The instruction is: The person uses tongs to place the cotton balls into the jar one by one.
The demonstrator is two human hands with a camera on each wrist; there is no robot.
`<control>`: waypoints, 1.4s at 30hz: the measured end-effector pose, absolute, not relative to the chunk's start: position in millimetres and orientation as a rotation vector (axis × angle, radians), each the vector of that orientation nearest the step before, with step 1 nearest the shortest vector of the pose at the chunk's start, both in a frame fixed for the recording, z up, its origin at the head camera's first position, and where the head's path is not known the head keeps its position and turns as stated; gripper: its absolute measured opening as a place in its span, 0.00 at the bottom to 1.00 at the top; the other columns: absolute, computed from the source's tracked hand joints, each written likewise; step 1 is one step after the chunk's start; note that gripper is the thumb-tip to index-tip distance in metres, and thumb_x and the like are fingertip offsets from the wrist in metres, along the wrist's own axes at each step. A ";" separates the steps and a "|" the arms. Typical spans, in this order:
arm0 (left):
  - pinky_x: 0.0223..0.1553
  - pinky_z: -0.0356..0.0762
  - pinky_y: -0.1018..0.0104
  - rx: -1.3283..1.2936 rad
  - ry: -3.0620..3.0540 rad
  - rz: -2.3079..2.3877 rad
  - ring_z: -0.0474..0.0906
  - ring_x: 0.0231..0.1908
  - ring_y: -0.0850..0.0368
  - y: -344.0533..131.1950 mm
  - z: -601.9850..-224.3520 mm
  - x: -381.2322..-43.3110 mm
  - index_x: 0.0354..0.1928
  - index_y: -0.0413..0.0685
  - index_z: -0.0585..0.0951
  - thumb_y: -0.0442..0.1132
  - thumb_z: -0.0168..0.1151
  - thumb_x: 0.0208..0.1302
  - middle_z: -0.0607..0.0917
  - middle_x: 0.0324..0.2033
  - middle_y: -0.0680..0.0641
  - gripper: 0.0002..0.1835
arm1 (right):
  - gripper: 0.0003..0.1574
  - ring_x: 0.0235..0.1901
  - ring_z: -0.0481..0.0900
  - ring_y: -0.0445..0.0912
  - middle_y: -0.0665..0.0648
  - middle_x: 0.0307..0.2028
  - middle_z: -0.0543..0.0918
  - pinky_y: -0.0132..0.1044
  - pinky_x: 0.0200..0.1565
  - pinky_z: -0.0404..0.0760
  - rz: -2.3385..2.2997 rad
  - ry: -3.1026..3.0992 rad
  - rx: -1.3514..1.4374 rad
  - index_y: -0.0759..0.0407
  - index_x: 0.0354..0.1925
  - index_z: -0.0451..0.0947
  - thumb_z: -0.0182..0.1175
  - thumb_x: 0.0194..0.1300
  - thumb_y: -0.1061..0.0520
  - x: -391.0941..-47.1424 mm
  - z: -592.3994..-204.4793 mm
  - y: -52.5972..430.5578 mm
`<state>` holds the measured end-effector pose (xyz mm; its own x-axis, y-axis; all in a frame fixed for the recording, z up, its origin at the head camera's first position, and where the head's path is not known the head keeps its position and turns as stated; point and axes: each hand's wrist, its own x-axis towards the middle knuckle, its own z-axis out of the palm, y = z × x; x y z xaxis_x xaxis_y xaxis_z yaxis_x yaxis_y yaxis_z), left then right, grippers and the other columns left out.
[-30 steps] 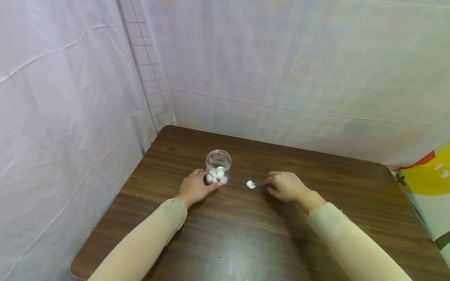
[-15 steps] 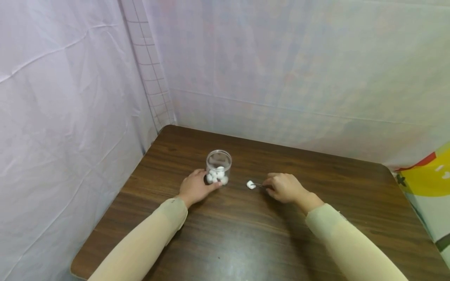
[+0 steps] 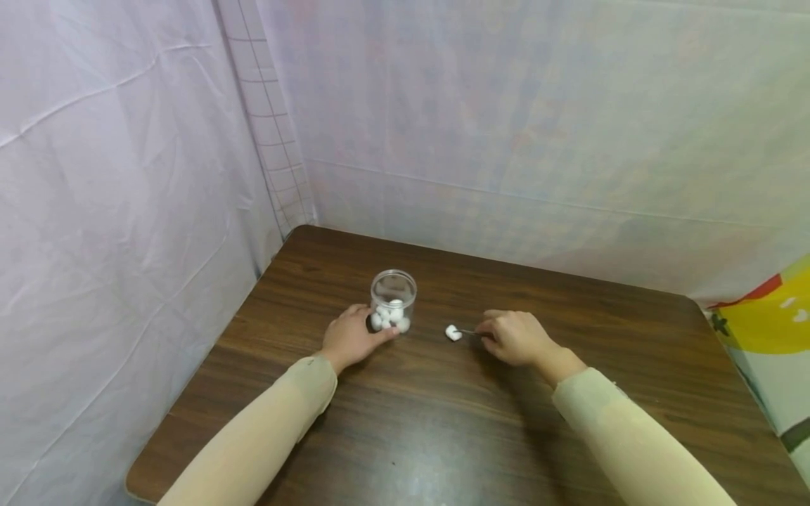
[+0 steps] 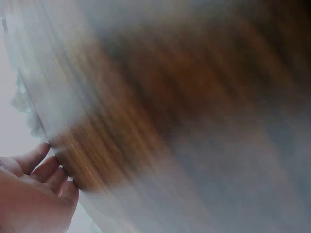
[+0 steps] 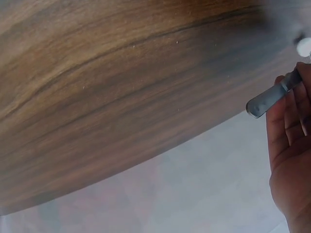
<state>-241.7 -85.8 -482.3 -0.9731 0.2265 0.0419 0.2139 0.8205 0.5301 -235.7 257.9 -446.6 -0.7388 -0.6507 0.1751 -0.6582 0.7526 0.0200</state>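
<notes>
A clear, lidless jar (image 3: 394, 287) stands upright on the brown table, with several white cotton balls (image 3: 389, 315) in its lower part. My left hand (image 3: 349, 339) holds the jar low down, thumb along the near side and fingers at the left. To the right of the jar, my right hand (image 3: 514, 337) pinches metal tweezers (image 5: 266, 101), whose rounded flat end sticks out past the fingers in the right wrist view. The tips of the tweezers meet a single cotton ball (image 3: 453, 332), close over the tabletop. In the left wrist view my left fingertips (image 4: 70, 191) show at the lower left.
The wood-grain table (image 3: 418, 422) has rounded corners. White cloth sheets (image 3: 506, 126) hang behind it and along the left side. A yellow and red printed cloth (image 3: 768, 316) hangs at the right edge.
The tips of the tweezers have come closer together on the cotton ball, which has shifted slightly to the right. The left hand and the jar have stayed in place.
</notes>
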 end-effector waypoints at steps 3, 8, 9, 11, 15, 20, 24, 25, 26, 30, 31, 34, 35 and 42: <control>0.64 0.64 0.43 0.358 2.974 0.863 0.66 0.67 0.43 -85.8 -480.5 -240.9 0.67 0.41 0.74 0.73 0.57 0.61 0.72 0.67 0.41 0.46 | 0.11 0.20 0.72 0.38 0.48 0.33 0.78 0.37 0.20 0.74 0.067 -2.767 1.046 0.54 0.40 0.88 0.69 0.57 0.58 -234.7 -442.6 260.1; 0.64 0.64 0.43 0.358 2.973 0.862 0.65 0.67 0.43 -86.3 -480.1 -240.3 0.67 0.41 0.75 0.72 0.57 0.61 0.72 0.67 0.41 0.46 | 0.11 0.19 0.69 0.37 0.46 0.31 0.76 0.35 0.18 0.71 0.057 -2.754 1.046 0.54 0.40 0.89 0.69 0.56 0.58 -233.4 -434.8 264.5; 0.64 0.64 0.43 0.359 2.974 0.861 0.66 0.67 0.43 -86.3 -480.4 -240.3 0.67 0.41 0.75 0.72 0.57 0.61 0.72 0.67 0.41 0.46 | 0.11 0.19 0.69 0.37 0.46 0.31 0.76 0.35 0.18 0.71 0.053 -2.752 1.043 0.54 0.40 0.89 0.69 0.56 0.58 -233.2 -433.3 265.2; 0.64 0.64 0.43 0.362 2.975 0.862 0.66 0.67 0.43 -86.2 -481.3 -240.6 0.67 0.41 0.74 0.72 0.57 0.61 0.72 0.67 0.41 0.46 | 0.11 0.19 0.69 0.37 0.45 0.30 0.75 0.35 0.18 0.70 0.050 -2.747 1.040 0.54 0.40 0.88 0.69 0.55 0.59 -232.7 -430.1 266.5; 0.64 0.64 0.43 0.359 2.974 0.860 0.66 0.67 0.43 -85.9 -482.7 -241.5 0.68 0.42 0.74 0.73 0.57 0.61 0.72 0.67 0.41 0.46 | 0.10 0.19 0.69 0.37 0.45 0.30 0.75 0.36 0.18 0.71 0.052 -2.731 1.051 0.55 0.39 0.88 0.69 0.56 0.59 -232.2 -422.9 267.2; 0.64 0.64 0.43 0.361 2.973 0.860 0.66 0.67 0.43 -85.8 -483.7 -242.6 0.67 0.42 0.74 0.73 0.57 0.61 0.72 0.67 0.41 0.46 | 0.10 0.19 0.69 0.35 0.45 0.30 0.75 0.35 0.19 0.71 0.055 -2.717 1.058 0.55 0.39 0.88 0.69 0.56 0.59 -231.5 -411.6 265.8; 0.64 0.64 0.43 0.361 2.973 0.853 0.66 0.67 0.43 -85.3 -485.1 -243.3 0.68 0.42 0.74 0.73 0.56 0.61 0.72 0.67 0.41 0.46 | 0.09 0.19 0.69 0.36 0.45 0.29 0.75 0.35 0.19 0.71 0.065 -2.678 1.066 0.54 0.38 0.88 0.70 0.55 0.60 -234.0 -400.0 264.5; 0.64 0.64 0.44 0.362 2.974 0.852 0.66 0.67 0.43 -85.2 -485.5 -243.6 0.68 0.42 0.74 0.73 0.56 0.61 0.72 0.67 0.41 0.46 | 0.09 0.19 0.69 0.36 0.44 0.29 0.75 0.35 0.19 0.71 0.063 -2.662 1.070 0.54 0.37 0.88 0.70 0.55 0.60 -235.5 -396.4 263.9; 0.64 0.64 0.44 0.364 2.976 0.853 0.66 0.67 0.43 -85.3 -485.3 -243.5 0.68 0.42 0.74 0.73 0.56 0.61 0.72 0.67 0.41 0.46 | 0.09 0.19 0.69 0.36 0.45 0.28 0.75 0.35 0.19 0.71 0.062 -2.649 1.074 0.54 0.37 0.88 0.70 0.55 0.60 -237.0 -392.2 262.9; 0.64 0.63 0.44 0.362 2.968 0.854 0.65 0.67 0.43 -86.1 -484.2 -243.8 0.68 0.43 0.73 0.74 0.56 0.61 0.72 0.67 0.41 0.47 | 0.08 0.18 0.68 0.36 0.45 0.28 0.74 0.35 0.18 0.70 0.045 -2.611 1.090 0.54 0.37 0.88 0.70 0.56 0.59 -244.0 -374.7 255.2; 0.64 0.63 0.44 0.362 2.965 0.851 0.65 0.67 0.44 -86.5 -483.5 -243.6 0.68 0.43 0.73 0.74 0.56 0.61 0.71 0.67 0.42 0.47 | 0.08 0.18 0.68 0.36 0.45 0.28 0.74 0.35 0.18 0.70 0.042 -2.610 1.093 0.54 0.37 0.88 0.70 0.57 0.59 -245.3 -369.9 252.1; 0.64 0.63 0.44 0.363 2.959 0.849 0.65 0.68 0.43 -87.3 -483.1 -243.6 0.69 0.43 0.73 0.75 0.55 0.60 0.71 0.68 0.41 0.48 | 0.08 0.18 0.68 0.37 0.46 0.28 0.75 0.36 0.18 0.70 0.032 -2.600 1.110 0.55 0.39 0.88 0.69 0.58 0.59 -249.2 -356.7 240.6; 0.64 0.63 0.44 0.365 2.958 0.846 0.65 0.68 0.43 -87.5 -483.0 -243.6 0.69 0.43 0.73 0.75 0.54 0.60 0.71 0.68 0.41 0.49 | 0.08 0.18 0.68 0.37 0.46 0.29 0.75 0.36 0.18 0.70 0.035 -2.600 1.116 0.55 0.39 0.88 0.69 0.59 0.59 -250.2 -352.6 236.1; 0.64 0.64 0.44 0.373 2.969 0.846 0.65 0.67 0.43 -86.7 -483.0 -242.8 0.68 0.43 0.74 0.75 0.54 0.60 0.72 0.67 0.41 0.48 | 0.09 0.20 0.72 0.39 0.48 0.33 0.80 0.38 0.17 0.71 0.053 -2.573 1.146 0.54 0.42 0.88 0.67 0.62 0.58 -256.1 -335.1 204.5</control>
<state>-242.8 -86.7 -483.0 -0.9707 0.2377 0.0342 0.2201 0.8234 0.5231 -256.1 204.5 -335.1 -0.6256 -0.7178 0.3056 -0.7298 0.6769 0.0960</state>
